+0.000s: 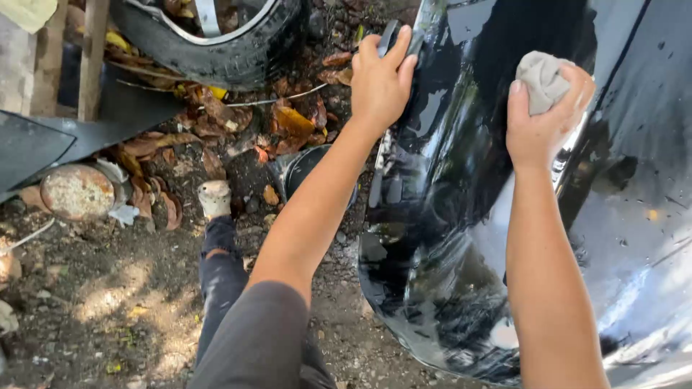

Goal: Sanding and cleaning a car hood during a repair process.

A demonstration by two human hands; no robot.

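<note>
Cloth (542, 78) on glossy black car panel (504, 216), over leaf-strewn ground (108, 288).
Right hand (544, 119) bunches the grey cloth against the panel; left hand (380, 79) curls over its edge. Cloth likely soft and light; panel stiff, slick, best held by the rim.

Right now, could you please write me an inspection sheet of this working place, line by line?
Surface: glossy black car body panel, wet-looking, with strong reflections and small specks.
Job's things: grey cloth bunched against the panel.
Clutter: tyre, rusty round can, dark bucket, dry leaves, wooden slats.
Grippers: left hand grips the panel's upper edge; right hand holds the cloth on the panel.
Cables: a thin wire or stick lies across the leaves; cannot tell which.
Surroundings: outdoor dirt ground in patchy sunlight; the person's dark trouser leg and light shoe.
</note>
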